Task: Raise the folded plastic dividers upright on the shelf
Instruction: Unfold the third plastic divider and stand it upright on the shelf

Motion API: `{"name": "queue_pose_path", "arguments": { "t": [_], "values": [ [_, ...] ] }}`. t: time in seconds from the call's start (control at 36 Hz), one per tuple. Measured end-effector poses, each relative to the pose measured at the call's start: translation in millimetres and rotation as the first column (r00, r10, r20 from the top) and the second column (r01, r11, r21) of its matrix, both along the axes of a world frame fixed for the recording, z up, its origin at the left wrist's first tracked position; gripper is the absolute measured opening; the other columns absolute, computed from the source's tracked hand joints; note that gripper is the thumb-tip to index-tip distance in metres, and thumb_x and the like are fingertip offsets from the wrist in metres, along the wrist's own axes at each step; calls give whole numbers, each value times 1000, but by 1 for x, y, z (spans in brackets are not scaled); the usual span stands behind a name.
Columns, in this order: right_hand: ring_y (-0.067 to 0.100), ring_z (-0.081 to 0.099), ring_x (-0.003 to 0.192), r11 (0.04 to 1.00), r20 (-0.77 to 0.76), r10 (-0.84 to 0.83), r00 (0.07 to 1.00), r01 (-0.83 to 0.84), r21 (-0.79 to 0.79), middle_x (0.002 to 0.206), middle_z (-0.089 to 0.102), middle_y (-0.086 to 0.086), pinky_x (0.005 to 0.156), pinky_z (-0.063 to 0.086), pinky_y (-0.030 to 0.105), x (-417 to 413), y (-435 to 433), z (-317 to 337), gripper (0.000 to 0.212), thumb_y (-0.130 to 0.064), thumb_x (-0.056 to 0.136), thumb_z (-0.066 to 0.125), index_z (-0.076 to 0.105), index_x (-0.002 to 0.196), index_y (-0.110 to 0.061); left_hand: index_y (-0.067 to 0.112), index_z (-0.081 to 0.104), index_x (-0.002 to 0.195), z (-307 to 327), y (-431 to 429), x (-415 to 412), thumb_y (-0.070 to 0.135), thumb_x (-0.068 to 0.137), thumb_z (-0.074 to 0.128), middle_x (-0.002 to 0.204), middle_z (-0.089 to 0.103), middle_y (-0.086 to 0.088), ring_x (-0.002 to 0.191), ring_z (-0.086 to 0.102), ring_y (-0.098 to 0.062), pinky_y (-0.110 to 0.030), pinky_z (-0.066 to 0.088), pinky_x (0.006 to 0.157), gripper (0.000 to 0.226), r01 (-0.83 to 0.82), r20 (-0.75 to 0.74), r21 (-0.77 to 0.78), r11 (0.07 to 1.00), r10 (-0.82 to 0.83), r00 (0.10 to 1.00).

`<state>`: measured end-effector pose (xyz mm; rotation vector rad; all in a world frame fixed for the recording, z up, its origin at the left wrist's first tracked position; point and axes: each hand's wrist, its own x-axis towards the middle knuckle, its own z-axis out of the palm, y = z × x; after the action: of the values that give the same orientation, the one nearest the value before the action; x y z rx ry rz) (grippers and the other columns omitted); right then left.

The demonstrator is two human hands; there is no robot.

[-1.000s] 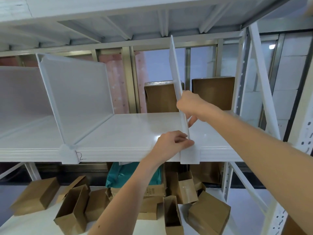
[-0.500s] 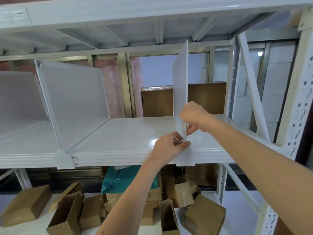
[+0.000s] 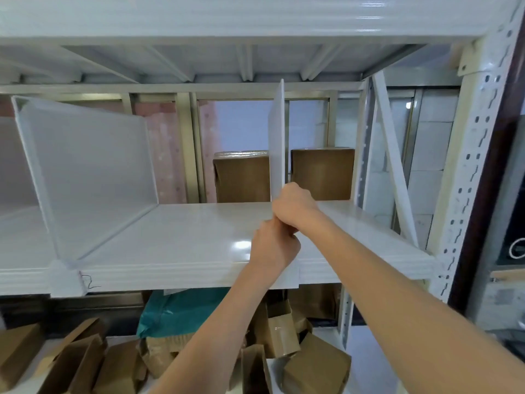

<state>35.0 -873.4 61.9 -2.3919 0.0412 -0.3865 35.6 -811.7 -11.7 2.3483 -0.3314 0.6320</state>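
Likely a stockroom: metal racking (image 3: pixel 471 155), cardboard boxes (image 3: pixel 322 173).

— What is counted on the shelf (image 3: pixel 184 245)?
— One divider (image 3: pixel 277 132) mid-shelf, a second divider (image 3: pixel 85 172) leftward, a third divider (image 3: pixel 7 166) glimpsed at the edge.
— And besides?
— Two hands are tallied: left hand (image 3: pixel 274 245), right hand (image 3: pixel 294 207). Two sealed boxes (image 3: pixel 241 177) behind, one teal bag (image 3: pixel 181 311) below; the loose cartons (image 3: pixel 315 373) can't be totalled.
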Motion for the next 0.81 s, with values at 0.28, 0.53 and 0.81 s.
{"name": "queue_pose_path", "arguments": {
  "t": [0.28,0.53,0.81],
  "values": [
    [24,58,87,1000,-57,-3,998,1,-30,105,59,9,77,50,35,9,-7,2,31,-17,95,44,51,123,-5,-3,51,109,-16,-14,4,3,91,43,94,60,-20,89,59,-37,-39,47,74,21,26,-58,-169,985,-37,998],
    [34,59,106,914,276,-83,958,-37,403,112,63,13,87,50,39,20,-6,25,37,-19,98,35,53,130,-14,3,42,126,-17,-14,5,4,91,38,106,61,-19,97,59,-35,-37,47,76,35,17,-84,-72,997,-23,996],
    [39,57,104,986,437,-122,891,58,157,108,63,18,80,41,36,26,1,7,37,-12,97,34,50,130,-9,18,45,70,12,-14,20,4,92,45,65,49,3,56,43,-7,-14,39,53,26,95,-47,-293,952,-113,992]
  ]
}}
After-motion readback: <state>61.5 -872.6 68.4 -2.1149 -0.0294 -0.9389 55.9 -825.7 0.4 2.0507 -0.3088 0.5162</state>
